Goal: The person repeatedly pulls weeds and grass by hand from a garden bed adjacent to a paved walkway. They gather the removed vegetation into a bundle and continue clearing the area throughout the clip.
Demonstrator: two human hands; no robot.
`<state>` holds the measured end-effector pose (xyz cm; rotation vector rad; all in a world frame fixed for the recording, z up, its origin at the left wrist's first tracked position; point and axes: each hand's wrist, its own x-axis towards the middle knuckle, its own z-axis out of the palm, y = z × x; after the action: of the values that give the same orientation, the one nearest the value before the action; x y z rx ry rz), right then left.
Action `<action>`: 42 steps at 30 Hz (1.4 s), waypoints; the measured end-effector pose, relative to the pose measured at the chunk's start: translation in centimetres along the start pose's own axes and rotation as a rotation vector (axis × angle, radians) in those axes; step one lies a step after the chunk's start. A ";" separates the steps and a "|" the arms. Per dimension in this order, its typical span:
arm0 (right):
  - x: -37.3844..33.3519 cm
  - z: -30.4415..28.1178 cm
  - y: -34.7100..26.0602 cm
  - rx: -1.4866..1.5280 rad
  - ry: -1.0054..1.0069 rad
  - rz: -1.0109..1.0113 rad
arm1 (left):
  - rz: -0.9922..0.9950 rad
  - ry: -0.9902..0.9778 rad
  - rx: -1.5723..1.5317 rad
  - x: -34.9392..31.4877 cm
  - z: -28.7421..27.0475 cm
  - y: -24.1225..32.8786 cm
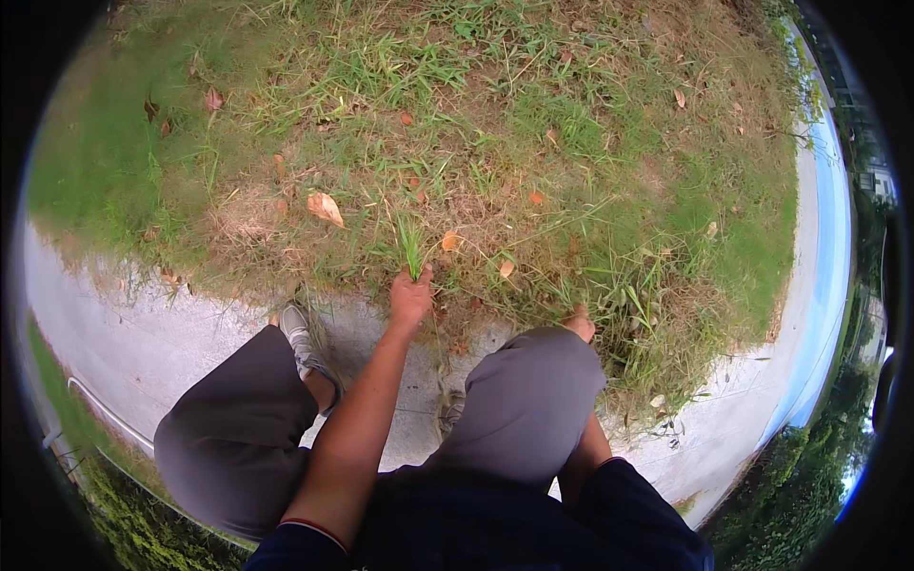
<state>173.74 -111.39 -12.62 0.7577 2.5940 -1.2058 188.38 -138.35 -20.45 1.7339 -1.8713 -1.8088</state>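
Note:
My left hand is closed round the base of a small tuft of green grass, whose blades point away from me at the near edge of the lawn. I cannot make out whether the tuft is still rooted. Beyond my right knee, only part of my right hand shows; the knee covers most of that forearm, and its fingers cannot be made out. That hand is beside a heap of longer, loose-looking grass lying along the pavement edge.
Patchy lawn with dry straw and fallen leaves spreads ahead. A large tan leaf lies left of the tuft. Concrete pavement runs beneath my bent legs and shoe. A blue-painted strip curves along the right.

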 end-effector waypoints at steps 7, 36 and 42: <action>0.0 -10.1 -5.4 -0.146 -0.159 -0.250 | 0.112 -0.100 0.256 -2.6 0.8 6.6; 0.1 6.1 -11.6 -0.808 -0.436 -0.891 | 0.716 0.153 0.708 -3.3 -4.9 13.8; 5.6 14.1 -15.0 -1.365 -0.568 -0.783 | 0.338 0.318 0.954 3.4 -8.4 8.9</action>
<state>160.49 -128.04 -13.99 -0.7718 2.3855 0.4282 186.73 -148.93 -13.56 1.5466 -2.8393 -0.4629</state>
